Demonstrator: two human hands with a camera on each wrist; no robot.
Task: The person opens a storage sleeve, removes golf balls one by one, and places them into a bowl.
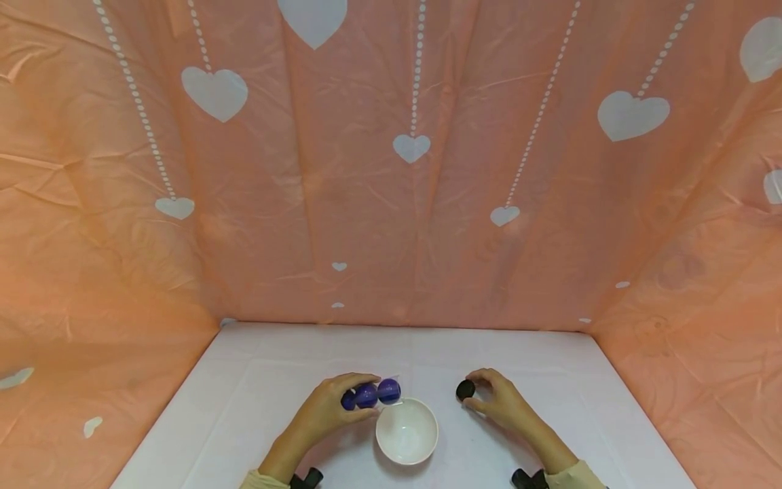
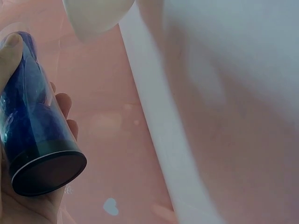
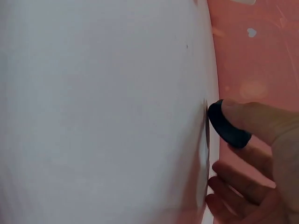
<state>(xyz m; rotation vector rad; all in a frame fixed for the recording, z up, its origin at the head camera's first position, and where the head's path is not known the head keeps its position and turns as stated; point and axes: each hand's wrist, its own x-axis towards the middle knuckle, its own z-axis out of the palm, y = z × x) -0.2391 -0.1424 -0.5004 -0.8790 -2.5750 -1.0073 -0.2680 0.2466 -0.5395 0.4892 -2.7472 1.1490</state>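
My left hand (image 1: 326, 407) grips a clear tube (image 2: 39, 121) holding several blue-purple balls (image 1: 366, 395). A black cap (image 2: 49, 172) closes the tube's near end in the left wrist view. In the head view, the tube's other end points right, over the far left rim of a white bowl (image 1: 407, 435). To the right of the bowl, my right hand (image 1: 502, 403) pinches a round black lid (image 1: 465, 390) between thumb and fingers. The right wrist view shows this lid (image 3: 229, 127) edge-on, with the other fingers loosely bent below it. The bowl's visible inside is plain white.
The bowl stands on a white table (image 1: 263, 367). Orange sheeting with white hearts (image 1: 366, 224) rises behind the table and along both sides. Dark wrist gear (image 1: 307, 478) shows at each forearm along the bottom edge of the head view.
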